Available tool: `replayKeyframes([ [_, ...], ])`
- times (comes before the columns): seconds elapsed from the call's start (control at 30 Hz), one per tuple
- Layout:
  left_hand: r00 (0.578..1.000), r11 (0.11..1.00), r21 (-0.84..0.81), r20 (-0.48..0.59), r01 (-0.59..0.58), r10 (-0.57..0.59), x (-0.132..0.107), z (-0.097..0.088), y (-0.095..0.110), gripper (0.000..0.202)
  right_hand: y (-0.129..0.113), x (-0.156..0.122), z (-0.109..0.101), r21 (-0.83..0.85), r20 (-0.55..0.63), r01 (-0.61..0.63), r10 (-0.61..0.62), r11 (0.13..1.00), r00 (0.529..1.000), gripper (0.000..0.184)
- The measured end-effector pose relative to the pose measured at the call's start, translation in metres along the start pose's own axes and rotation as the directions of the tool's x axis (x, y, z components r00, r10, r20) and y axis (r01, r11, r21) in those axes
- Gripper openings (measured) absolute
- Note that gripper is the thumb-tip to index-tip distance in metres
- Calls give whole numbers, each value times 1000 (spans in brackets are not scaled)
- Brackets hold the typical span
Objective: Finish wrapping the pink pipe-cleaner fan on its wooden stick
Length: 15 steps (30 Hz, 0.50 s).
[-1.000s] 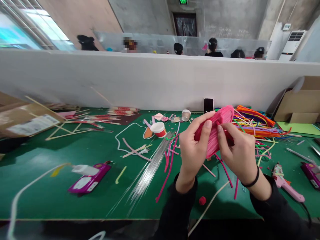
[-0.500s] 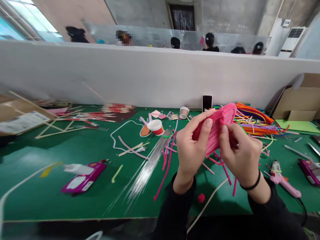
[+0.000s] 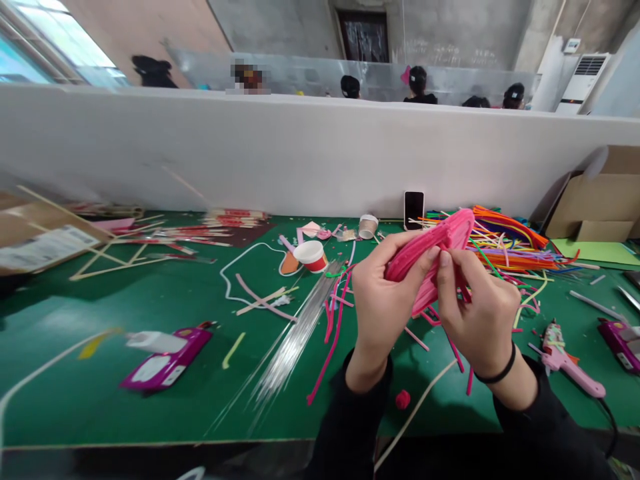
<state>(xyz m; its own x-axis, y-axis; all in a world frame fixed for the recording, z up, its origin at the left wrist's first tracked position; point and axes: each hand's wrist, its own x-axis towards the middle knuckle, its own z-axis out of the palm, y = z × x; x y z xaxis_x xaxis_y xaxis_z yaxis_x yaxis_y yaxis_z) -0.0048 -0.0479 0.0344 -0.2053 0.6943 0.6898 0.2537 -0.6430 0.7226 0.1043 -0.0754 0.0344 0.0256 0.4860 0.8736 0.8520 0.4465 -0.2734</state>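
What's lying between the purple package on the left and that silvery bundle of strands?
The head view shows a short yellow-green strip on the green tabletop there, touching neither the purple package nor the silvery bundle.

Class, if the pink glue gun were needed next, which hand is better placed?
Probably the right hand: the pink glue gun lies to its right. The left hand is farther away. Both hands hold the pink piece.

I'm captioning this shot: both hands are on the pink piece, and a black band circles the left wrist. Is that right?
Not quite: the head view shows the black band on the right wrist. The left hand and right hand are both on the pink piece.
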Motion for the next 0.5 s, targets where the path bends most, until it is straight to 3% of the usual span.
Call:
replayKeyframes([
  [0.5,1000,1000,-19,18,13,-13,-1,2,0,9,-6,4,-3,-87,-3,33,-34,996,999,28],
])
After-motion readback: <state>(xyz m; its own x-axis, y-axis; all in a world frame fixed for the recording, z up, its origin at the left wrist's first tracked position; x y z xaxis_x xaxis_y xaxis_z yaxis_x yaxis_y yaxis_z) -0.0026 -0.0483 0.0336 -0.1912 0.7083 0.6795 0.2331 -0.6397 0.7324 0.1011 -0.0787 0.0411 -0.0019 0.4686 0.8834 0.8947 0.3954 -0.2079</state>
